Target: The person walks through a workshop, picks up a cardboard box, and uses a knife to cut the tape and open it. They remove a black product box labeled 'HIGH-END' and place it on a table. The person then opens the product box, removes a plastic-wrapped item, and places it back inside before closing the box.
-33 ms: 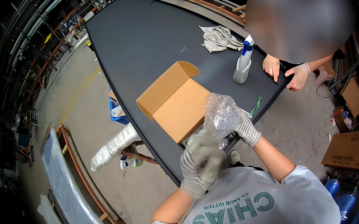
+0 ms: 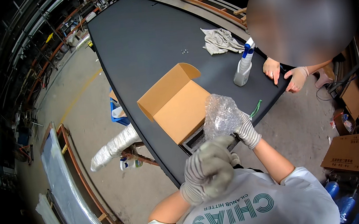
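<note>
Since the earlier frame, your left hand has moved a little to the right, and its fingers were curled into a rounder shape; near the lower end of the bubble wrap, more of a dark strip came into view at the near edge of the cardboard box. This left hand, in a striped glove, was blurred, with the fingers bent inward just beside or upon the bubble wrap. I cannot tell whether it held something. Your right hand, gloved in the same way, was clamped on the right side of the bubble wrap, almost in the same place as before.

The bubble wrap was bunched up between your two hands, and it hid the near right corner of the box. The brown box stood with its flap raised on the far left side, upon the dark grey tabletop. Just beside your right hand lay a green strap. Farther away were a spray bottle with a blue head, standing upright, a crumpled pale cloth and some small shiny pieces. Across the corner, a co-worker's two hands were at the tabletop's edge, near the spray bottle.
</note>
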The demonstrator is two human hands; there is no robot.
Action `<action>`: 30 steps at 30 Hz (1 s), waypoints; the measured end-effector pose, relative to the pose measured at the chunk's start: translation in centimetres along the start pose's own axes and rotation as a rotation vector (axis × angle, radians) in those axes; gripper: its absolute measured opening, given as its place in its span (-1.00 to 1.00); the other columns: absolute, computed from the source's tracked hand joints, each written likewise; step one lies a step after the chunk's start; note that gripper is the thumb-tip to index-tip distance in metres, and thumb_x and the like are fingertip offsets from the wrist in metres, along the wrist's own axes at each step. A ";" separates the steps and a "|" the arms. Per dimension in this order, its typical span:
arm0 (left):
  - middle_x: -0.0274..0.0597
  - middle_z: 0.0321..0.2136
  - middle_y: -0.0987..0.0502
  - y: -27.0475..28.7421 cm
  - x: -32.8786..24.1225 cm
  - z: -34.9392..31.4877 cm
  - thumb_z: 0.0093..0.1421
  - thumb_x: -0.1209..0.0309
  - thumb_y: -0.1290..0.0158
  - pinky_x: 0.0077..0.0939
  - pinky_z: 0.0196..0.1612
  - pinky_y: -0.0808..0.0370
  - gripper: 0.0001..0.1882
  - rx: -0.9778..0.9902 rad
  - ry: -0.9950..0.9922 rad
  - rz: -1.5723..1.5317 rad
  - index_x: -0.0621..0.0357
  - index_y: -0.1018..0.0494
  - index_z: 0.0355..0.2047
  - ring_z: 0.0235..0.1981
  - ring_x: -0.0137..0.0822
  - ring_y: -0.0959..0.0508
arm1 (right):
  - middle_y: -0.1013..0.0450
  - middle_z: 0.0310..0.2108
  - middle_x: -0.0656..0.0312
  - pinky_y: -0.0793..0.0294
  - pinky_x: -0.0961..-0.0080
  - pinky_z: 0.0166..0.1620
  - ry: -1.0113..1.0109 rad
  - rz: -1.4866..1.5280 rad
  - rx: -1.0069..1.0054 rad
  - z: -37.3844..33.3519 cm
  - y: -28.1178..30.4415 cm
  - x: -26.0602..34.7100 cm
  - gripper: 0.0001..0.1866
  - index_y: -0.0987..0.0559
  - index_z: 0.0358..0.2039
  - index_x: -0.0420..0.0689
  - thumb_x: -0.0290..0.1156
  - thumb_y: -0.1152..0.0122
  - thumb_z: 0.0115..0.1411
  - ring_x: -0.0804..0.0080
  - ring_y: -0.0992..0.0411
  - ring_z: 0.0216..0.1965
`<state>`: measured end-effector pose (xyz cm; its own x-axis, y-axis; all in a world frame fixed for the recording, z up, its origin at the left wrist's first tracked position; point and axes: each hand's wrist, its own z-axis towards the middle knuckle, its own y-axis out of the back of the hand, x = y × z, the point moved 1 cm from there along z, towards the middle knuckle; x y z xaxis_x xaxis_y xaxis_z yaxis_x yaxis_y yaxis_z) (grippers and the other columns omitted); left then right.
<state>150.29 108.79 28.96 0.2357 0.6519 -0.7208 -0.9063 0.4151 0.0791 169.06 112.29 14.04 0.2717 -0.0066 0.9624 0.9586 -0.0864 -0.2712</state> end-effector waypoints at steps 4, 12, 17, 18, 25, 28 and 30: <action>-0.02 -0.35 -0.47 -3.1 -7.2 2.9 -0.16 0.60 -0.09 -0.29 -0.29 -0.53 -0.80 0.212 -0.282 -0.397 0.20 -0.38 -0.45 -0.29 -0.06 -0.54 | -0.47 -0.09 0.31 -0.45 0.51 0.02 0.022 0.175 0.051 -0.1 0.0 -0.6 -0.41 -0.44 0.01 -0.17 -0.41 -0.45 -0.07 0.53 -0.42 -0.06; -0.06 -0.43 -0.45 -3.9 -9.9 3.4 -0.13 0.58 -0.09 -0.26 -0.29 -0.52 -0.84 0.279 -0.386 -0.618 0.20 -0.40 -0.48 -0.35 -0.10 -0.52 | -0.47 -0.08 0.32 -0.45 0.51 0.04 -0.020 0.264 0.015 0.0 0.1 -0.5 -0.35 -0.42 0.03 -0.20 -0.51 -0.43 -0.14 0.53 -0.43 -0.06; -0.12 -0.46 -0.45 -2.9 -9.9 3.1 -0.09 0.55 -0.11 -0.24 -0.24 -0.51 -0.86 0.318 -0.371 -0.588 0.19 -0.42 -0.46 -0.36 -0.14 -0.51 | -0.44 -0.05 0.29 -0.42 0.50 0.08 -0.038 0.135 0.049 0.4 1.0 -1.7 -0.23 -0.39 0.06 -0.23 -0.37 -0.51 -0.20 0.49 -0.40 0.00; -0.13 -0.46 -0.44 -2.3 -10.0 2.8 -0.09 0.54 -0.11 -0.23 -0.23 -0.51 -0.86 0.328 -0.360 -0.553 0.19 -0.43 -0.46 -0.37 -0.15 -0.50 | -0.44 -0.05 0.30 -0.41 0.50 0.08 -0.010 0.134 0.060 0.4 0.5 -1.9 -0.23 -0.39 0.06 -0.23 -0.36 -0.52 -0.21 0.49 -0.40 0.00; -0.18 -0.46 -0.46 3.4 -3.6 0.1 -0.03 0.48 -0.16 -0.23 -0.16 -0.49 -0.84 0.142 -0.003 0.228 0.18 -0.47 -0.39 -0.37 -0.19 -0.49 | -0.45 -0.08 0.31 -0.42 0.53 0.05 0.011 0.151 -0.025 -0.5 2.0 -1.4 -0.25 -0.39 0.06 -0.19 -0.48 -0.39 -0.25 0.51 -0.41 -0.03; -0.14 -0.34 -0.52 4.0 0.1 -1.3 -0.01 0.42 -0.21 -0.30 -0.07 -0.44 -0.74 -0.205 0.288 0.442 0.18 -0.51 -0.28 -0.31 -0.16 -0.50 | -0.45 -0.08 0.32 -0.43 0.53 0.04 0.065 0.220 0.003 -0.2 1.1 -1.5 -0.30 -0.40 0.04 -0.17 -0.51 -0.41 -0.20 0.53 -0.41 -0.05; -0.13 -0.32 -0.53 3.5 1.0 -1.1 -0.06 0.34 -0.29 -0.32 -0.07 -0.43 -0.59 -0.210 0.243 0.579 0.17 -0.49 -0.18 -0.28 -0.12 -0.51 | -0.46 -0.12 0.35 -0.43 0.56 0.02 0.075 0.209 -0.017 -0.3 0.1 -0.9 -0.38 -0.43 -0.04 -0.14 -0.55 -0.45 -0.18 0.55 -0.42 -0.09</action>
<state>146.97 110.21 27.77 -0.3737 0.5607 -0.7389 -0.9177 -0.1079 0.3823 168.91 111.96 13.12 0.4568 -0.1002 0.8839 0.8803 -0.0923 -0.4654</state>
